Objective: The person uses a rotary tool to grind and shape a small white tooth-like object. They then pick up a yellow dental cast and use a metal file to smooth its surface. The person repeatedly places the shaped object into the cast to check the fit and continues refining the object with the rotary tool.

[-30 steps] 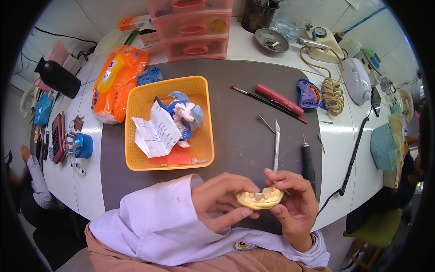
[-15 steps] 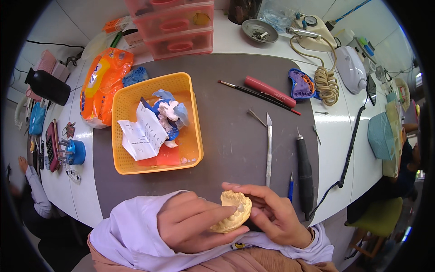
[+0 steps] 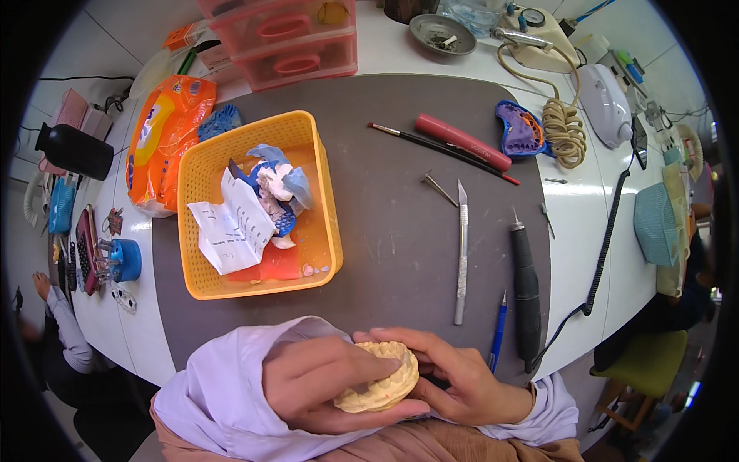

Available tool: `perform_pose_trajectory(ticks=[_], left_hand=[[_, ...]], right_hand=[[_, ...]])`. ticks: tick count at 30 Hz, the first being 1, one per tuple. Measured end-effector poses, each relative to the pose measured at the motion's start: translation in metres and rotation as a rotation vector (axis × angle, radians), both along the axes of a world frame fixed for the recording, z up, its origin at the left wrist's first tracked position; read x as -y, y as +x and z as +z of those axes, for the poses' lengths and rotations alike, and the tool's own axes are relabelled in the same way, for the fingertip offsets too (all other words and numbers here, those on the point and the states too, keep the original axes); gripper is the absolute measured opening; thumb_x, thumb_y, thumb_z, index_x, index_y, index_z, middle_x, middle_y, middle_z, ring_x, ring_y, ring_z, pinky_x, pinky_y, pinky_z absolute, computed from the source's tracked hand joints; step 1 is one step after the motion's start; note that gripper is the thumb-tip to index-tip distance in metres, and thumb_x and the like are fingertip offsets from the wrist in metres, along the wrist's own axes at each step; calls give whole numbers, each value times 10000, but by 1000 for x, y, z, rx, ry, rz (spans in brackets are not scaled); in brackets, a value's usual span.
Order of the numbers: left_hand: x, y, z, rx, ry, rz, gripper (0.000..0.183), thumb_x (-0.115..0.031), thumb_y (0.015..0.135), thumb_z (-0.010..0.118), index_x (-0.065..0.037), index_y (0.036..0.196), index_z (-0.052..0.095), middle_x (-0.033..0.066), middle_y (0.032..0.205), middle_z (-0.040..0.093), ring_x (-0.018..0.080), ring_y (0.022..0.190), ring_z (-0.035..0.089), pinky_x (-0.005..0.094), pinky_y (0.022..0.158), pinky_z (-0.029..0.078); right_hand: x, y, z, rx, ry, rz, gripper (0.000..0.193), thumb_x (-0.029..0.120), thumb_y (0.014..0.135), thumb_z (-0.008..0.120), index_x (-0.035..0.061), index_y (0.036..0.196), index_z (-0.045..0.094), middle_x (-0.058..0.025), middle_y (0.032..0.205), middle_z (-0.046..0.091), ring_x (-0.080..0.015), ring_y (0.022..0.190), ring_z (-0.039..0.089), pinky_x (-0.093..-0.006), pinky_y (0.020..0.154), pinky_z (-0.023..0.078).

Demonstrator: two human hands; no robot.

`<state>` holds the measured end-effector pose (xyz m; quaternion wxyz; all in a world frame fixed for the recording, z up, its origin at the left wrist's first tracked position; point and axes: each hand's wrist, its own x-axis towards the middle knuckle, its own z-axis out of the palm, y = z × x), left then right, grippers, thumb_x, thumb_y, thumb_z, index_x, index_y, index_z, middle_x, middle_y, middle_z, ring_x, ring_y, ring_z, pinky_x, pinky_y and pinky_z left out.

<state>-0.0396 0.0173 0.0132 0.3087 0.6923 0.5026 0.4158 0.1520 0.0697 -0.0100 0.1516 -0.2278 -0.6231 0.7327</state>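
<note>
A cream-yellow plaster dental cast [image 3: 382,394] with a row of moulded teeth is held low over the near edge of the mat. My left hand [image 3: 314,383] grips it from the left, index finger laid across the teeth and thumb along the lower side. Around its right rim curl the fingers of my right hand [image 3: 471,385], with the thumb close to the lower right edge. Parts of the cast are hidden behind the fingers. Closest to my right hand lie a blue pen-like tool [image 3: 499,331] and a black rotary handpiece [image 3: 526,296] on a cable.
On the grey mat [image 3: 400,223] stands a yellow basket [image 3: 327,231] with folded paper and impression scraps. A scalpel [image 3: 462,266], a brush [image 3: 416,142], a red tube [image 3: 462,141] and a blue impression tray [image 3: 521,131] lie right of it. Pink drawers [image 3: 296,50] stand behind.
The cast has come slightly lower and left in the view, and its tooth side is turned differently. Both hands keep hold of it. The whole view has shifted a little.
</note>
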Motion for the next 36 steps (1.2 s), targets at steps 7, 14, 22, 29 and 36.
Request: perform_pose_trajectory(ticks=[7, 14, 22, 29, 36], left_hand=[[2, 1, 4, -17, -40, 22, 478, -241, 518, 906, -55, 862, 632, 51, 661, 610, 149, 538, 606, 229, 505, 465], [2, 2, 5, 23, -66, 32, 462, -230, 520, 903, -66, 855, 631, 47, 680, 619, 152, 559, 620, 234, 516, 474], [-2, 0, 5, 40, -55, 9, 420, -220, 579, 878, -45, 867, 627, 44, 688, 605, 153, 541, 612, 234, 474, 465], [1, 1, 3, 48, -63, 21, 440, -224, 546, 898, -59, 857, 632, 30, 686, 593, 123, 549, 593, 218, 495, 453], [0, 0, 3, 51, -66, 4, 442, -224, 555, 896, -50, 864, 632, 34, 703, 589, 115, 550, 585, 207, 495, 448]], right_hand=[[-2, 0, 1, -10, -93, 36, 496, -49, 888, 490, 6, 1349, 317, -165, 1307, 469, -255, 1171, 518, -340, 972, 429], [-3, 1, 2, 8, -138, 63, 487, -26, 899, 490, 17, 1352, 319, -161, 1322, 459, -258, 1184, 506, -342, 979, 423], [-2, 1, 2, 16, -133, 67, 480, -17, 902, 490, 8, 1351, 320, -155, 1327, 455, -246, 1172, 513, -332, 973, 430], [-2, 2, 1, 46, -151, 95, 489, 2, 904, 498, 16, 1358, 317, -146, 1322, 466, -250, 1161, 524, -332, 959, 439], [-3, 2, 2, 71, -160, 112, 496, -5, 897, 499, 35, 1359, 321, -150, 1318, 476, -275, 1164, 527, -349, 958, 438]])
